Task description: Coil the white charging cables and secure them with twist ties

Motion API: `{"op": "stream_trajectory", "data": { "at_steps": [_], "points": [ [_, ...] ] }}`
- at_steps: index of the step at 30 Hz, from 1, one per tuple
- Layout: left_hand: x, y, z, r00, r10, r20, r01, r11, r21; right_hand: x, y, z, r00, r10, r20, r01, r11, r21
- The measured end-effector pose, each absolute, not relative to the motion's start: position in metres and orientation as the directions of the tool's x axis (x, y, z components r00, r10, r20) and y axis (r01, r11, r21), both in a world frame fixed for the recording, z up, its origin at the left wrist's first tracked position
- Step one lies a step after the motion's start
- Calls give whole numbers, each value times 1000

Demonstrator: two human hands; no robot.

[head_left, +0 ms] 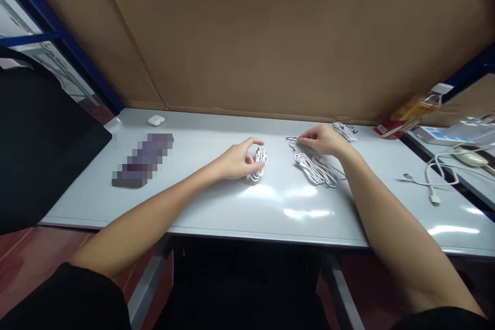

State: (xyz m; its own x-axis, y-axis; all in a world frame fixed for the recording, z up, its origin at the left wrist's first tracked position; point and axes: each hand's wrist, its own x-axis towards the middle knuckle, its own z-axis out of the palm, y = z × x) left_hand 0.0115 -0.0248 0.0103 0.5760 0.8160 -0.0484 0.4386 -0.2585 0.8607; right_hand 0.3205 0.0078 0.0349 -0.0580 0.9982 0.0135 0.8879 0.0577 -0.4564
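My left hand [238, 159] rests on the grey table [216, 206] with its fingers curled around a small coiled white cable [260, 165]. My right hand [322, 140] lies further right, its fingertips pinching a thin black tie [291, 141] on the tabletop. Just below that hand sprawls a larger loose bundle of white cable [317, 170]. A third small white cable bundle [345, 131] lies behind the right hand, near the cardboard wall.
A cardboard wall [270, 36] backs the table. A white earbud case [156, 120] and a blurred dark flat object [144, 161] lie at left. A white charging cable [433, 179], a bottle on its side [413, 110] and a mouse [470, 158] are at right.
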Motion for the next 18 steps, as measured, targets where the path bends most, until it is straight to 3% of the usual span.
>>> {"op": "stream_trajectory", "data": {
  "at_steps": [5,13,18],
  "points": [
    [16,-30,6,620,782,59,482,-439,758,312,4,32,-33,999,-43,917,13,-399],
    [21,-33,4,646,759,79,443,-458,770,302,3,31,18,1000,2,978,-18,-209],
    [24,-37,0,696,707,127,378,-511,772,296,-2,38,54,995,88,967,-31,-251]
  ]
}}
